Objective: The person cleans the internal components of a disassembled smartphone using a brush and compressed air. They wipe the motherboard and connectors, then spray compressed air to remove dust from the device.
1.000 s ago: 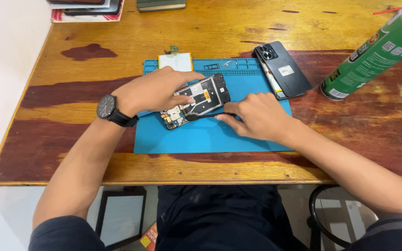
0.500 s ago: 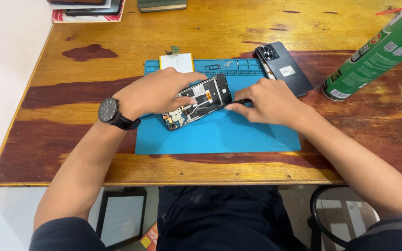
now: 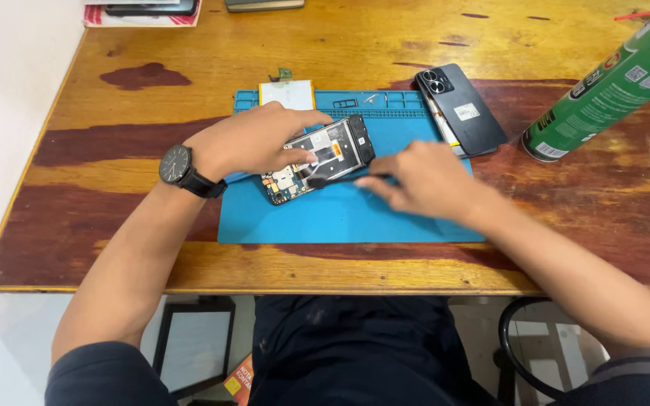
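From my remote seat, the left hand pinned the opened phone flat on the blue mat mid-worktop, fingers spread over it, while the right hand pinched a dark tool, best kept low and gentle.

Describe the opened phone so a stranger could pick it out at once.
On the wooden table lies a blue mat. The opened phone sits at its middle under the left hand, circuit boards bare. The black phone back cover at the mat's right corner shows none.
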